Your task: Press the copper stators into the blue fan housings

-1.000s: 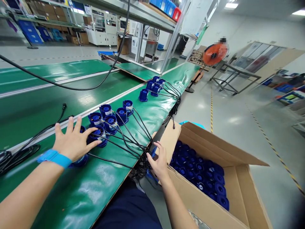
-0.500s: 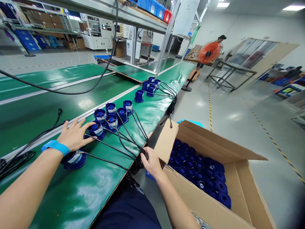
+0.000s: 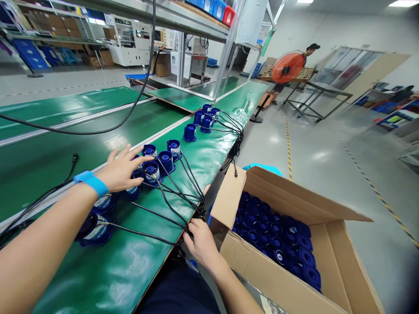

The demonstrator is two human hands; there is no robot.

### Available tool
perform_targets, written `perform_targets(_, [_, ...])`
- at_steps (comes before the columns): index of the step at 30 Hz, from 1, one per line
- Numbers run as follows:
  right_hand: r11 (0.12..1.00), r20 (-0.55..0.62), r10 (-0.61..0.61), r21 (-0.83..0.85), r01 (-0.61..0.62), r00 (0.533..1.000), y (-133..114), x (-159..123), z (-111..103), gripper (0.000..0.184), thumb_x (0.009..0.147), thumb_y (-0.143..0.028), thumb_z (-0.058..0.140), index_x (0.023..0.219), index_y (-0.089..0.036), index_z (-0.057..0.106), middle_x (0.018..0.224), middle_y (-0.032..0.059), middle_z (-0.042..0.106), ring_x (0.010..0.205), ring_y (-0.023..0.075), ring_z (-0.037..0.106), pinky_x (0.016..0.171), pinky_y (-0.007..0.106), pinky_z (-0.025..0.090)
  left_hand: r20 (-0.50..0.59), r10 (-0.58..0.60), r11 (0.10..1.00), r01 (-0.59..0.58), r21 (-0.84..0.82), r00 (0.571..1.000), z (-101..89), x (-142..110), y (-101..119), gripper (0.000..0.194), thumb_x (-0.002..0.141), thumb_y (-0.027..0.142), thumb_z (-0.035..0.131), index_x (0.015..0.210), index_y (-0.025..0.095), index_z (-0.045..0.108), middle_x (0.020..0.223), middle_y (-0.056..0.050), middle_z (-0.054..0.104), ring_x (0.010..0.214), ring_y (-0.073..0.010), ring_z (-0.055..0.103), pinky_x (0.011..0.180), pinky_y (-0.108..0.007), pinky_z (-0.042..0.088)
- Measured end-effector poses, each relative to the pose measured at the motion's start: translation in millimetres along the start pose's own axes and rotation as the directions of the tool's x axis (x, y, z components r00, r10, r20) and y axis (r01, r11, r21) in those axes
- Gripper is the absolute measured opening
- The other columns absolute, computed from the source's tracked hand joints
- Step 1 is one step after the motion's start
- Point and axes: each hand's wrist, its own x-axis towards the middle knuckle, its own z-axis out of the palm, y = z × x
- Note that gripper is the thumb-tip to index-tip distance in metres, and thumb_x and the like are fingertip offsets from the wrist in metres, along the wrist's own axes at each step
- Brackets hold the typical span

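Observation:
My left hand (image 3: 121, 169) is spread open over a cluster of blue cylindrical units with round tops and white labels. Its fingertips are beside one unit (image 3: 151, 170), and the hand partly hides others beneath it. Closer to me, another blue unit (image 3: 95, 230) sits on the green bench surface (image 3: 131, 266). Black cables (image 3: 199, 210) run from the units to the bench's near edge and hang over it. At that edge my right hand (image 3: 201, 242) has its fingers closed around black cable, partly hidden.
An open cardboard box (image 3: 278, 279) with many blue units stands to the right of the bench. Farther along the bench is a second group of blue units (image 3: 206, 123). An orange fan (image 3: 288, 67) and a metal cart (image 3: 319, 93) stand beyond, near a person (image 3: 309, 51).
My left hand has moved forward and right, off one unit and over the cluster. My right hand has shifted slightly down and left along the edge. The nearest units have moved closer together.

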Motion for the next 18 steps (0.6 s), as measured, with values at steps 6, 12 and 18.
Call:
perform_targets(6, [0.947, -0.005, 0.156, 0.286, -0.148, 0.988, 5, -4, -44, 0.033, 0.105, -0.043, 0.049, 0.086, -0.019, 0.062, 0.077, 0.0011, 0.061, 0.072, 0.0152, 0.057, 0.067, 0.026, 0.045, 0.172, 0.040, 0.997, -0.050, 0.055, 0.984, 26.0, 50, 20, 0.083, 0.089, 0.049, 0.066, 0.159, 0.048, 0.022, 0.174, -0.001, 0.007, 0.158, -0.0441, 0.002, 0.124, -0.071, 0.010])
perform_targets(12, [0.844, -0.037, 0.344, 0.451, -0.292, 0.938, 15, 9, -77, 0.047, 0.103, -0.056, 0.045, 0.102, -0.017, 0.071, 0.085, 0.0073, 0.069, 0.071, 0.0192, 0.068, 0.065, 0.031, 0.054, 0.146, -0.058, 0.998, 0.054, 0.034, 0.988, 34.9, 49, 24, 0.076, 0.096, 0.044, 0.054, 0.160, 0.049, 0.012, 0.174, 0.002, 0.006, 0.158, -0.0459, 0.006, 0.119, -0.076, 0.019])
perform_targets(18, [0.851, 0.007, 0.379, 0.391, -0.352, 0.925, 34, 19, -41, 0.054, 0.091, -0.056, 0.063, 0.131, -0.020, 0.056, 0.092, 0.0024, 0.061, 0.068, 0.0151, 0.063, 0.062, 0.030, 0.054, 0.095, -0.102, 0.995, 0.100, 0.029, 0.990, 38.3, 46, 27, 0.076, 0.095, 0.034, 0.050, 0.160, 0.048, 0.014, 0.174, 0.002, 0.006, 0.158, -0.0443, 0.011, 0.120, -0.076, 0.018])
